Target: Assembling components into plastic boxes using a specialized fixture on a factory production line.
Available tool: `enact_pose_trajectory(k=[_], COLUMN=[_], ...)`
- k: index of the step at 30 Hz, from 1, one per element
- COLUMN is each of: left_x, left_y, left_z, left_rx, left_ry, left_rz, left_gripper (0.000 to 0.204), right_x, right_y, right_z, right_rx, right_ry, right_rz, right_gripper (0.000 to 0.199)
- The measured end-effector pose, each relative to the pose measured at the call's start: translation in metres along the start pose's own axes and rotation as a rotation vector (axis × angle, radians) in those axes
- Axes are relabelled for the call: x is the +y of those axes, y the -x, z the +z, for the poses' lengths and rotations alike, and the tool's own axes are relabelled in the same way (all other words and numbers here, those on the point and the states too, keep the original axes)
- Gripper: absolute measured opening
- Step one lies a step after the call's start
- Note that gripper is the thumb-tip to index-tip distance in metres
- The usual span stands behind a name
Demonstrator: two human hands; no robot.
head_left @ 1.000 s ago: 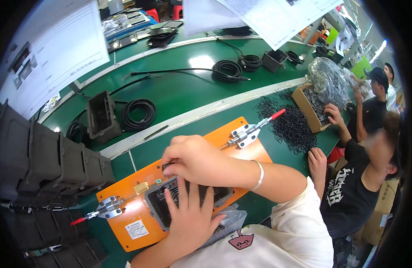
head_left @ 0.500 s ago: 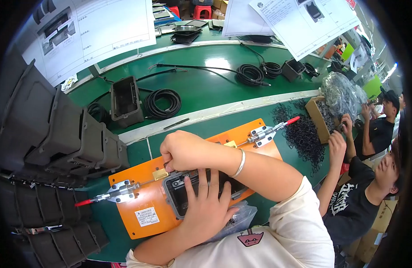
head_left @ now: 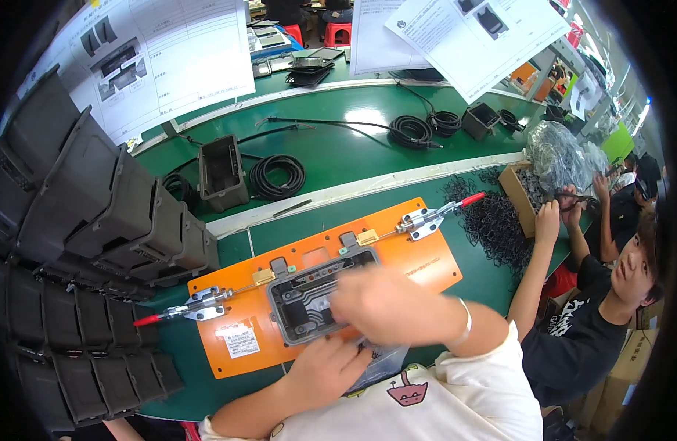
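Observation:
A dark grey rectangular box, its open side up, sits in an orange fixture plate. Two grey latch pieces, one of them a tab, stand along its far edge beside brass blocks. My right hand is over the right part of the box, smeared by motion, so its fingers cannot be read. Below the box's near edge, my left hand has its fingers bent together beside a clear plastic bag. What its fingertips hold, if anything, is hidden.
Red-handled toggle clamps flank the box. Stacked grey boxes fill the left side. Beyond lie coiled black cables. Black clips are piled at right by a cardboard box. A co-worker sits close on the right.
My right hand has left the box's far left edge and moved right and nearer me. My left hand has withdrawn from over the box to the bag, its fingers now bent.

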State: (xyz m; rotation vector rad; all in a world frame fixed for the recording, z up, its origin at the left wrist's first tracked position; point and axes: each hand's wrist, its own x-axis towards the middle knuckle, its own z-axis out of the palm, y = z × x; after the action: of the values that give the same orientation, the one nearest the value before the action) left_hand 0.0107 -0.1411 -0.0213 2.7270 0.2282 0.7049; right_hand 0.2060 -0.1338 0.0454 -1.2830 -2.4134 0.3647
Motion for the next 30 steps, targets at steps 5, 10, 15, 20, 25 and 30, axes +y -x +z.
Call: enact_pose_trajectory(k=[5, 10, 15, 20, 25, 30], left_x=[0.020, 0.023, 0.033, 0.036, 0.037, 0.039], left_y=[0.011, 0.003, 0.011, 0.024, 0.034, 0.033], left_z=[-0.010, -0.014, -0.017, -0.022, -0.020, -0.011], left_rx=[-0.347, -0.482, -0.526, -0.120, -0.056, -0.056], left_ry=[-0.175, -0.257, -0.095, -0.007, -0.213, -0.296], left_rz=[-0.133, -0.195, -0.282, -0.467, -0.639, -0.684], left_gripper=[0.013, 0.014, 0.026, 0.023, 0.035, 0.038], right_x=[-0.034, -0.029, -0.033, -0.028, -0.025, -0.019], right_y=[0.070, 0.070, 0.088, 0.103, 0.101, 0.108], right_z=[0.048, 0.061, 0.069, 0.051, 0.050, 0.068], right_rx=[-0.198, -0.279, -0.242, 0.163, 0.171, 0.008], right_ry=[0.150, 0.001, -0.085, -0.023, -0.008, -0.024], right_rz=[0.003, 0.122, 0.147, 0.292, 0.494, 0.581], right_gripper=[0.010, 0.019, 0.038, 0.046, 0.050, 0.035])
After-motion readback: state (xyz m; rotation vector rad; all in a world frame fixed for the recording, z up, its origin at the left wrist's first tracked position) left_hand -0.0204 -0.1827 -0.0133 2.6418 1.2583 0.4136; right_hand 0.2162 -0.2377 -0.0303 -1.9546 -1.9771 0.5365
